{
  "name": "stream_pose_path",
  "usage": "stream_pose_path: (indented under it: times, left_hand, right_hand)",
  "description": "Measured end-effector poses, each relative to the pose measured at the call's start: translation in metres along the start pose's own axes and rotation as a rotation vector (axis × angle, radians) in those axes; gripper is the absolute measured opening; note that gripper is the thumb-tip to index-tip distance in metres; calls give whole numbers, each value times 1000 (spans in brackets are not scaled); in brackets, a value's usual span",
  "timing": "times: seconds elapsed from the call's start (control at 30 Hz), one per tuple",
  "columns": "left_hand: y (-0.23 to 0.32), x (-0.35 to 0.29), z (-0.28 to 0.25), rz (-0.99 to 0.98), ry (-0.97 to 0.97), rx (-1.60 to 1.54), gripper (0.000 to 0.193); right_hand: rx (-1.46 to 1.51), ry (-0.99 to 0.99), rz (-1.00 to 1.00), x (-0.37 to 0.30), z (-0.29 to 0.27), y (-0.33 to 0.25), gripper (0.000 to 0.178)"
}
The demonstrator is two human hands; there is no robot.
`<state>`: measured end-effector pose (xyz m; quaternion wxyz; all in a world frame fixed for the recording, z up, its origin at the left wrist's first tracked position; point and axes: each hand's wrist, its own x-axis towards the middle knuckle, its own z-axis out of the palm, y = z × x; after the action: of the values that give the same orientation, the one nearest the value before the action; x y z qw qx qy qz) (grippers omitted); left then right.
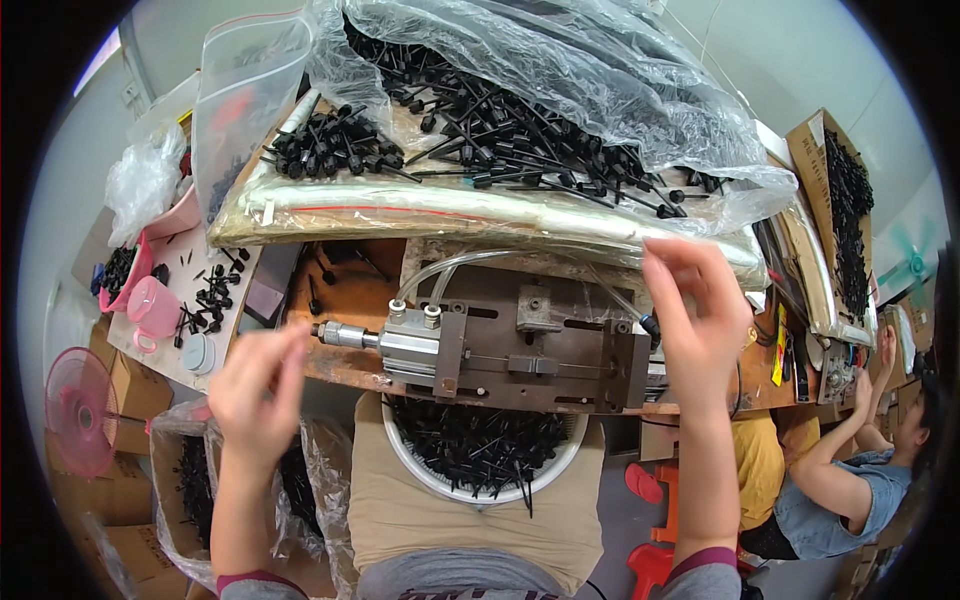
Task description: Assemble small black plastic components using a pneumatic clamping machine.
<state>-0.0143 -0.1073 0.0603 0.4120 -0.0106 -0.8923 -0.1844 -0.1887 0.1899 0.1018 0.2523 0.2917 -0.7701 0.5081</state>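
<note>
A small air-driven fixture (415, 350) with a silver cylinder and clear hoses is fixed on a dark metal plate (590, 350) in front of me. My left hand (258, 385) is closed in a pinch at the cylinder's left tip (340, 334); what its fingers hold, if anything, is hidden. Above the plate's right end, near a black fitting (651, 328), my right hand (700, 315) is raised, thumb and forefinger drawn together and somewhat blurred. I cannot make out anything between them. In my lap a white basket (578, 455) holds many black stemmed plastic parts (470, 440).
Beyond the fixture, more black parts (480, 120) lie heaped on a padded ledge (430, 205) under clear plastic film (600, 70). Left are a pink cup (153, 306), a small white jar (198, 353) and a pink fan (82, 410). Right, a person (850, 480) works near red stools (650, 568).
</note>
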Motion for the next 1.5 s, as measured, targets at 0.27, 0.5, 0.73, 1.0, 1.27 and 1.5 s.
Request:
stream_pose_path:
  times: [0.27, 0.5, 0.73, 1.0, 1.27, 1.5]
  left_hand:
    - [43, -37, 15, 294, -190, -132, 34]
    - [56, -58, 24, 237, -234, -237, 36]
    - [58, -69, 25, 181, -262, -273, 36]
    - [64, -71, 33, 180, -262, -323, 35]
    - [66, -77, 34, 193, -274, -310, 36]
    - [72, -71, 38, 200, -267, -348, 36]
  right_hand:
    - [-476, -415, -318, 94, 60, 15, 31]
    - [-665, -731, -56, 124, 104, 4, 52]
    - [-654, -749, -155, 125, 90, 10, 45]
    - [-753, -623, -266, 120, 67, 21, 34]
    - [-616, -564, -203, 129, 40, 28, 24]
    - [-476, -504, 62, 132, 11, 25, 18]
